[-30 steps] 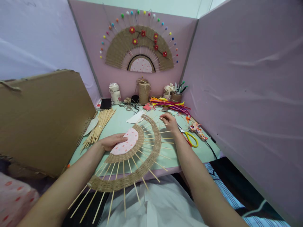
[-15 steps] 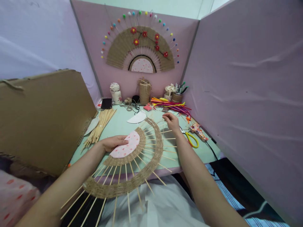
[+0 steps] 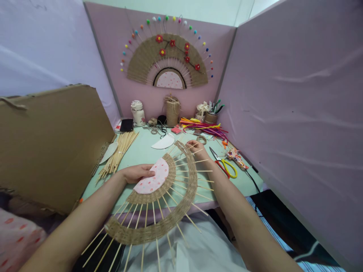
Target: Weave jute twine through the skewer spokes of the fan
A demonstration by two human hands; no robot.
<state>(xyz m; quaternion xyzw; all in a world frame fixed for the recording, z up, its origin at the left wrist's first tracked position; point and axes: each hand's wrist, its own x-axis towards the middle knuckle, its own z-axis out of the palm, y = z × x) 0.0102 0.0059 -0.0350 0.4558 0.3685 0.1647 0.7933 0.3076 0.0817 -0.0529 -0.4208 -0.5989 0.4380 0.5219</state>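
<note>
A half-round fan frame [image 3: 193, 177] of wooden sticks and woven twine bands lies tilted across my lap and the table edge. My left hand [image 3: 141, 173] is closed on its inner half-circle of pink dotted cloth [image 3: 157, 177], thumb on top and fingers underneath. Sticks fan out past the outer woven band, their tips bare. My right hand [image 3: 197, 148] is pinched at the far upper end of that band, beside the stick tips. The thin twine in its fingers is mostly hidden.
Scissors [image 3: 227, 166] and a patterned glue gun [image 3: 237, 158] lie right. A bundle of sticks [image 3: 120, 155] and a cardboard sheet [image 3: 51, 147] are left. Behind are a white half-circle [image 3: 163, 142], pipe cleaners [image 3: 208, 126], a twine roll [image 3: 172, 111] and a finished fan [image 3: 170, 49].
My right hand has moved left and slightly down, in to the band's upper end. The fan frame has shifted a little right and down, with my left hand still on it.
</note>
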